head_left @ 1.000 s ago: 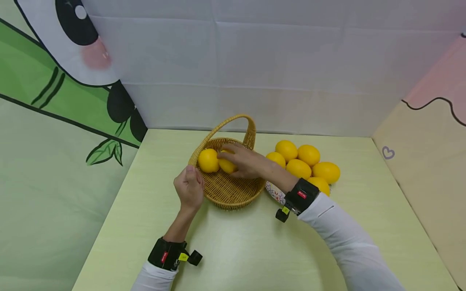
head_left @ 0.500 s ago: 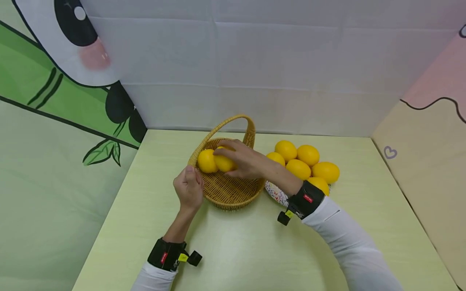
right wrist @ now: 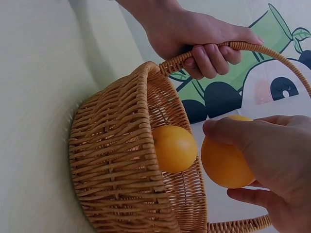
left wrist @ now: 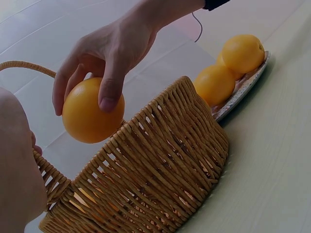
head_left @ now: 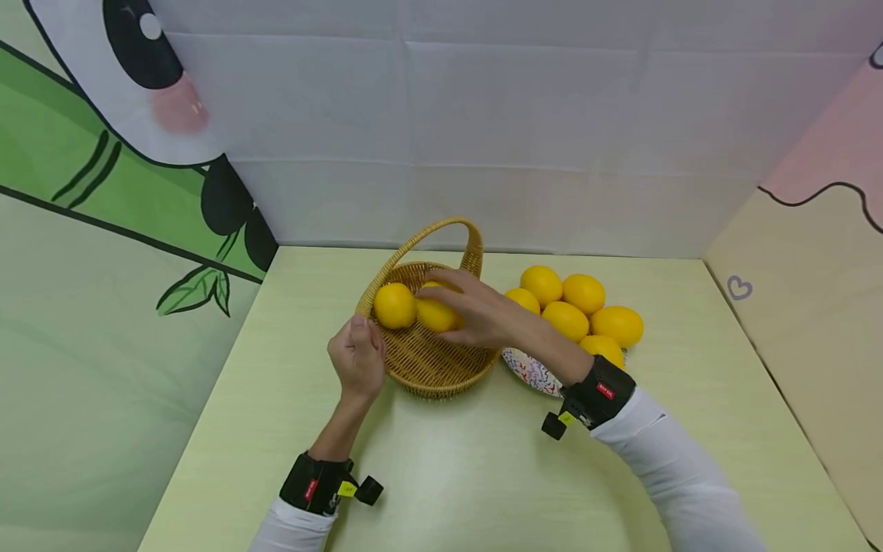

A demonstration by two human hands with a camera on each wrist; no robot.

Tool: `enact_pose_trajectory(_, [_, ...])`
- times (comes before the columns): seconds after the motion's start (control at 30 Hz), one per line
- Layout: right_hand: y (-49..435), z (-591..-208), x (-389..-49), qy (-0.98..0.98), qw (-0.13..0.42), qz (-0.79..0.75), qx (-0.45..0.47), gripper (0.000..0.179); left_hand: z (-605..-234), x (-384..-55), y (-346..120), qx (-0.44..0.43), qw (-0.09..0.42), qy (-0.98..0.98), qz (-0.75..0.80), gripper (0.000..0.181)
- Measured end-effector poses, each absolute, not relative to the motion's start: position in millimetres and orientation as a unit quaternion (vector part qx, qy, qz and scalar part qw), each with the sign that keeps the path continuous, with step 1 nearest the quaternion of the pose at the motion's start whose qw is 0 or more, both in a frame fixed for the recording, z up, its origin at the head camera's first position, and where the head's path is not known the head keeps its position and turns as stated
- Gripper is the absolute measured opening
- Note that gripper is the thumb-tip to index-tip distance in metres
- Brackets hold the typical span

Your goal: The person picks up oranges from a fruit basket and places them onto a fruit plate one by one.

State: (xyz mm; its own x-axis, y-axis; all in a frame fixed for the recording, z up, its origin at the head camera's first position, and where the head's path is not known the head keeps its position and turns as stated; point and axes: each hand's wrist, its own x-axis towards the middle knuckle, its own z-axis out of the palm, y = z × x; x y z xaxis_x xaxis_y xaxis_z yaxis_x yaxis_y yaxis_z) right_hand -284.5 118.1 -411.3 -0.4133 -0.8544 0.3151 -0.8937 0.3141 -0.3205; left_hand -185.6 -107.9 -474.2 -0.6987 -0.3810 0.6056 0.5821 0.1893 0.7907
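Observation:
My left hand grips the handle of a woven wicker basket near its left base, fingers curled round it. My right hand pinches an orange between thumb and fingers. In the left wrist view this orange hangs just above the basket's rim; in the right wrist view it is tilted close to the opening. Another orange lies inside the basket at the left, under the handle. Part of the basket's inside is hidden behind my right hand.
Right of the basket, a plate with a coloured pattern bears several oranges, partly behind my right forearm. The pale table ends at a grey cloth backdrop. Printed panels stand at both sides.
My right hand, holding the orange, shifts slightly left, then back to the right, its wrist drawing right and nearer. The left hand and the basket stay put.

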Motion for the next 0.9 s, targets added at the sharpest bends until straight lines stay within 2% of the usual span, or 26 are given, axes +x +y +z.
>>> enact_pose_trajectory(0.27, [140.2,-414.8,-269.4,-0.809,0.075,0.251,0.526,0.068,-474.8,-180.6,-113.6,-0.079,0.376,-0.668,-0.638,0.057])
enact_pose_trajectory(0.9, [189.2,-415.5,-228.8,-0.832,0.127,0.295,0.452,0.074,-475.0,-169.9,-126.6,-0.096,0.365,-0.670,-0.639,0.062])
